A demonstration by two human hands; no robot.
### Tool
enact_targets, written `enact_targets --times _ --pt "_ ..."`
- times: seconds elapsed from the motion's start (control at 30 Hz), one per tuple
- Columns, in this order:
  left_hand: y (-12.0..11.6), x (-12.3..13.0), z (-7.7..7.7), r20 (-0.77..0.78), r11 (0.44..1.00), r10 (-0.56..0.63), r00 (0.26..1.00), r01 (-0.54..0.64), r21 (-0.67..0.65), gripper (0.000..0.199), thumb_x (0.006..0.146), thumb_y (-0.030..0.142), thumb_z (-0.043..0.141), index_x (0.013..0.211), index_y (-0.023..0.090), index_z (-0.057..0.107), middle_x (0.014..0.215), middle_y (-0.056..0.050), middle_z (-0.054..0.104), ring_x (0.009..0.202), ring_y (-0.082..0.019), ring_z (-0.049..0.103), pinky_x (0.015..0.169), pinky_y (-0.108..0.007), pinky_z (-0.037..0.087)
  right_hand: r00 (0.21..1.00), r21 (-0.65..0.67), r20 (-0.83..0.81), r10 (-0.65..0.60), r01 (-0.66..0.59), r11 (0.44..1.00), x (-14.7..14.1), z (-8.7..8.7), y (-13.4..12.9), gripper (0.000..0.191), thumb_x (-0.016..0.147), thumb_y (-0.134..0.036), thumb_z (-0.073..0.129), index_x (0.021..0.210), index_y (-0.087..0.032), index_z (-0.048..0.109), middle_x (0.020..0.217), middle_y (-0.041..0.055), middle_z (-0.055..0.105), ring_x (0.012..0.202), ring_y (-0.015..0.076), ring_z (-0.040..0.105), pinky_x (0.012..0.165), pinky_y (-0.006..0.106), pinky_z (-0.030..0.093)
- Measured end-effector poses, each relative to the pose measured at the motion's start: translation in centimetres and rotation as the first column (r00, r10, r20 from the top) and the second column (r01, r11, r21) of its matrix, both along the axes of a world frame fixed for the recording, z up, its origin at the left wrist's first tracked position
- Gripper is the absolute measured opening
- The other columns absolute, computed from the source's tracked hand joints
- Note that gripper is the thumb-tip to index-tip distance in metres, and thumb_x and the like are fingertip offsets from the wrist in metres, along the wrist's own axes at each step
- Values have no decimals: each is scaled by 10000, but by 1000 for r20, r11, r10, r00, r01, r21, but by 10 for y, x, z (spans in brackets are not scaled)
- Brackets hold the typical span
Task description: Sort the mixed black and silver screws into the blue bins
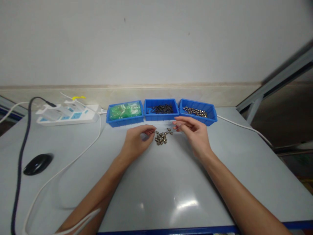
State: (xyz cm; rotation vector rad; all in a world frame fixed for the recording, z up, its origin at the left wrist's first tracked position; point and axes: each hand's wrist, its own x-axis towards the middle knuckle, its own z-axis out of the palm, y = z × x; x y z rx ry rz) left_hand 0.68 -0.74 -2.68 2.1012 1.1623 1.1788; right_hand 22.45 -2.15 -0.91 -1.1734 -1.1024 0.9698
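Note:
A small pile of short metal fittings point(160, 138) lies on the grey tabletop between my hands; their exact kind is too small to make out. My left hand point(138, 138) is at the pile's left edge, thumb and fingertips drawn together in a pinch. Whatever it may hold is hidden or too small to name. On the other side, my right hand point(193, 132) hovers just right of the pile, fingers loosely bent and somewhat apart, with nothing visible in them. Behind it stands a blue bin point(211, 119) of similar shiny metal pieces point(195, 112).
The middle blue bin point(161, 117) holds dark screws point(163, 108); the left blue bin point(124, 122) holds green packaged pieces point(126, 111). A white power strip point(70, 116) with plugs, a black mouse point(37, 164) and loose cables point(21, 163) occupy the left. A wall rises behind.

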Motion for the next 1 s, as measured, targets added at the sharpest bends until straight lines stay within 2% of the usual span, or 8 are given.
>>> enact_targets --times 0.13,0.27,0.53,0.63,0.73,0.83,0.93,1.0 --pt "-3 4 9 246 981 -51 968 95 -168 307 825 227 748 1117 155 690 936 -70 789 860 -185 772 838 -288 640 974 -54 98 204 -199 978 -5 -2 -4 196 771 -276 765 947 -191 785 828 51 789 749 187 744 755 336 606" --pt "-4 5 15 380 931 -34 925 167 -325 446 817 280 787 1220 169 631 1008 -91 800 961 -227 777 916 -342 640 950 -82 83 302 -296 952 -10 -2 -7 250 782 -340 797 980 -187 788 852 64 795 772 194 753 763 336 610" --pt "-7 6 15 395 880 -66 916 241 -410 572 814 288 804 1328 194 573 1017 -90 802 975 -257 776 899 -347 650 914 -119 -67 400 -405 906 -13 0 -11 298 756 -360 840 990 -182 788 876 73 808 793 197 773 762 333 626" --pt "-7 6 11 324 911 -118 939 233 -341 540 867 248 741 1366 195 541 1041 -92 795 973 -240 777 900 -345 647 901 -139 -100 422 -432 891 -12 0 -11 288 742 -362 848 954 -175 793 820 70 805 771 199 773 765 342 628" --pt "-3 4 4 39 974 -202 979 205 -97 404 939 170 606 1342 186 589 1209 -116 748 1132 -241 722 1024 -409 586 943 -119 -85 323 -332 936 -11 -1 -8 245 719 -363 858 880 -187 801 791 61 801 745 203 765 771 367 634" --pt "3 -1 -7 -280 956 -224 933 266 120 422 938 40 476 1292 187 653 1348 -115 680 1344 -262 575 1115 -495 503 997 -9 -70 41 -42 999 -8 -2 -4 226 748 -332 828 934 -205 804 909 66 810 844 218 769 868 410 622" --pt "8 -4 -14 -424 945 -193 885 284 161 453 916 -3 474 1273 192 671 1280 -113 718 1288 -260 615 1047 -490 548 973 105 -75 -219 227 968 -3 -4 1 279 794 -278 768 1066 -217 780 1135 76 778 1016 238 747 999 471 569" --pt "9 -5 -14 -471 947 -161 868 270 175 390 933 27 505 1244 178 684 1225 -119 740 1203 -270 661 993 -478 569 960 132 -69 -270 277 952 0 -5 3 306 808 -253 735 1111 -222 763 1211 81 749 1045 245 739 1020 495 553"
